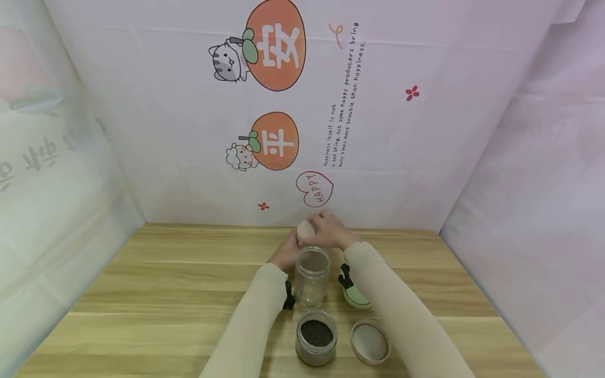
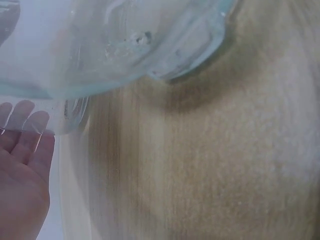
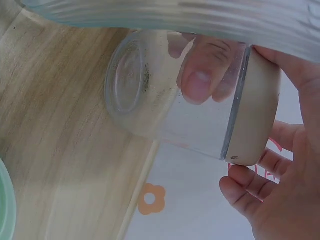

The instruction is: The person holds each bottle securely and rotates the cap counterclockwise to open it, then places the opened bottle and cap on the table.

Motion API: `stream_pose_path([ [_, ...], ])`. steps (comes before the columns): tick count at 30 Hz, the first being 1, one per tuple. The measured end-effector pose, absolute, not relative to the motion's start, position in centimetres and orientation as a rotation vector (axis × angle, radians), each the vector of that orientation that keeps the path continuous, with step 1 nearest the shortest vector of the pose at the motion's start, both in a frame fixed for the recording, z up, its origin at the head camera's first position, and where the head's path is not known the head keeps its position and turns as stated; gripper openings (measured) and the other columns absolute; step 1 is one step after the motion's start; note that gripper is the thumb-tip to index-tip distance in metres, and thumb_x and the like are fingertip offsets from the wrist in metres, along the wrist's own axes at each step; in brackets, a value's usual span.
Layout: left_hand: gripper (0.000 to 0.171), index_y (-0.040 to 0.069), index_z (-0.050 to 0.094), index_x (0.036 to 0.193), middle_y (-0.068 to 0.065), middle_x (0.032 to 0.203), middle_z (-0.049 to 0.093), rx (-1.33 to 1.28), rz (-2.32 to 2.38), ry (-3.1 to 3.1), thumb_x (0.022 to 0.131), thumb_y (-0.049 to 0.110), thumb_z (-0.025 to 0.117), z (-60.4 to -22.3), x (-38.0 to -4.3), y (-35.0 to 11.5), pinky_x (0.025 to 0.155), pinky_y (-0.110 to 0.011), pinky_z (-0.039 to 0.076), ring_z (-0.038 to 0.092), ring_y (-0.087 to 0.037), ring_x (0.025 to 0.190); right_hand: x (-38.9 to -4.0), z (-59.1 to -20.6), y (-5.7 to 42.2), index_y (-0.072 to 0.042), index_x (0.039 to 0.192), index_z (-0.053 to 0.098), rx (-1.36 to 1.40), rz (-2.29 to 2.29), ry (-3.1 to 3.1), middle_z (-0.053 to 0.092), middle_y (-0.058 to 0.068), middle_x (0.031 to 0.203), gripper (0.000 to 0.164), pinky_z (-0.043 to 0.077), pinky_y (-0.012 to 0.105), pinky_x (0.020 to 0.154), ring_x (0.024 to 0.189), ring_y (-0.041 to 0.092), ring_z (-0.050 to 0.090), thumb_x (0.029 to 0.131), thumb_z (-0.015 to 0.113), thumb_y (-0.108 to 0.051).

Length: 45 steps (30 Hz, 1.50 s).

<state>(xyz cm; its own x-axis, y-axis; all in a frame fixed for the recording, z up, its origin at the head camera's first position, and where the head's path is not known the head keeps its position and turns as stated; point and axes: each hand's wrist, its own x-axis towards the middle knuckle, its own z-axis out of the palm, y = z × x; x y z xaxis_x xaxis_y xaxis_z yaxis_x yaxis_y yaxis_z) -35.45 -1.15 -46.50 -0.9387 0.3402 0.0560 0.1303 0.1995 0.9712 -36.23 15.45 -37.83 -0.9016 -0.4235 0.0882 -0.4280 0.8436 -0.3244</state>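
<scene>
Near the back wall, my right hand (image 1: 331, 231) grips the beige lid (image 3: 255, 107) of a small clear glass jar (image 3: 167, 122). My left hand (image 1: 285, 253) holds that jar by its glass body, and its thumb (image 3: 197, 85) shows at the side in the right wrist view. The lid sits on the jar's mouth. A few dark specks cling inside near the jar's base. Just in front of both hands stands a taller glass jar (image 1: 312, 286) without a lid, which hides the small jar's body in the head view.
Nearer the front is a glass jar (image 1: 315, 355) with dark loose grains in it. Right of that a beige lid (image 1: 370, 344) lies on the wooden table (image 1: 156, 294). A green lid (image 1: 354, 297) lies partly under the right forearm. A printed sheet (image 1: 378, 131) hangs behind the table.
</scene>
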Motion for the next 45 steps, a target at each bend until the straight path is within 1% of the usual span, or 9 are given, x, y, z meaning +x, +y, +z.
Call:
stream_pose_path([
  [10,0.085,0.009,0.025,0.156,-0.018,0.154,0.039,0.503,1.81,2.328,0.089,0.02,0.076,-46.4,-35.6,-1.3,0.114,-0.056,0.03,0.037,-0.038,0.14,-36.3,-37.6,15.4,-0.006,0.141,0.055,0.725,0.563,-3.025,0.048,0.019,0.136,0.082,0.051,0.045,0.091,0.117,0.03,0.049,0.078,0.08,-0.051],
  [16,0.085,0.008,0.028,0.155,-0.016,0.153,0.041,0.585,1.779,2.371,0.088,0.021,0.078,-47.5,-36.9,-1.5,0.115,-0.051,0.03,0.038,-0.032,0.14,-36.5,-37.3,15.7,-0.004,0.146,0.05,0.799,0.57,-3.034,0.046,0.02,0.139,0.086,0.05,0.046,0.094,0.117,0.031,0.05,0.079,0.08,-0.05],
  [22,0.085,0.009,0.03,0.154,-0.012,0.153,0.041,0.581,1.783,2.338,0.087,0.025,0.08,-47.8,-37.3,-1.7,0.115,-0.051,0.029,0.036,-0.03,0.141,-36.8,-36.6,16.2,-0.007,0.143,0.054,0.947,0.536,-3.029,0.046,0.021,0.141,0.073,0.046,0.05,0.098,0.122,0.033,0.047,0.082,0.079,-0.039],
  [25,0.085,0.01,0.032,0.153,-0.011,0.153,0.042,0.583,1.765,2.346,0.086,0.026,0.081,-47.7,-37.2,-1.7,0.115,-0.051,0.029,0.036,-0.029,0.141,-36.9,-36.4,16.3,-0.011,0.143,0.055,0.982,0.536,-3.053,0.044,0.02,0.144,0.069,0.043,0.053,0.101,0.126,0.035,0.044,0.083,0.078,-0.038],
  [29,0.084,0.01,0.032,0.152,-0.01,0.152,0.042,0.579,1.756,2.36,0.086,0.026,0.081,-47.6,-37.0,-1.7,0.116,-0.052,0.028,0.036,-0.029,0.141,-36.9,-36.2,16.2,-0.015,0.143,0.055,1.002,0.561,-3.091,0.042,0.017,0.148,0.067,0.039,0.055,0.105,0.133,0.036,0.039,0.084,0.078,-0.037],
  [34,0.085,0.011,0.033,0.152,-0.009,0.152,0.041,0.565,1.77,2.353,0.085,0.023,0.083,-47.3,-36.6,-1.5,0.117,-0.052,0.026,0.035,-0.029,0.142,-37.0,-36.3,16.3,-0.015,0.144,0.054,1.021,0.587,-3.092,0.041,0.016,0.149,0.068,0.039,0.054,0.106,0.133,0.034,0.039,0.083,0.079,-0.036],
  [36,0.086,0.011,0.032,0.153,-0.01,0.154,0.04,0.575,1.767,2.356,0.085,0.023,0.083,-47.2,-36.4,-1.5,0.117,-0.053,0.025,0.034,-0.03,0.143,-37.0,-36.5,16.4,-0.015,0.144,0.053,1.019,0.613,-3.093,0.041,0.016,0.149,0.069,0.039,0.055,0.106,0.133,0.034,0.039,0.083,0.078,-0.036],
  [40,0.084,0.009,0.03,0.154,-0.013,0.155,0.038,0.625,1.752,2.386,0.087,0.021,0.08,-47.3,-36.4,-1.6,0.116,-0.053,0.026,0.034,-0.032,0.143,-36.7,-36.6,16.2,-0.01,0.147,0.049,0.933,0.75,-3.096,0.04,0.018,0.15,0.07,0.036,0.059,0.107,0.135,0.036,0.038,0.087,0.07,-0.038],
  [45,0.075,0.01,0.034,0.15,-0.014,0.153,0.04,0.618,1.767,2.372,0.089,0.019,0.077,-47.4,-36.4,-1.8,0.113,-0.054,0.033,0.038,-0.033,0.139,-36.0,-36.6,15.2,-0.008,0.149,0.045,0.662,0.781,-3.099,0.04,0.021,0.147,0.076,0.041,0.057,0.104,0.13,0.036,0.043,0.091,0.063,-0.054],
])
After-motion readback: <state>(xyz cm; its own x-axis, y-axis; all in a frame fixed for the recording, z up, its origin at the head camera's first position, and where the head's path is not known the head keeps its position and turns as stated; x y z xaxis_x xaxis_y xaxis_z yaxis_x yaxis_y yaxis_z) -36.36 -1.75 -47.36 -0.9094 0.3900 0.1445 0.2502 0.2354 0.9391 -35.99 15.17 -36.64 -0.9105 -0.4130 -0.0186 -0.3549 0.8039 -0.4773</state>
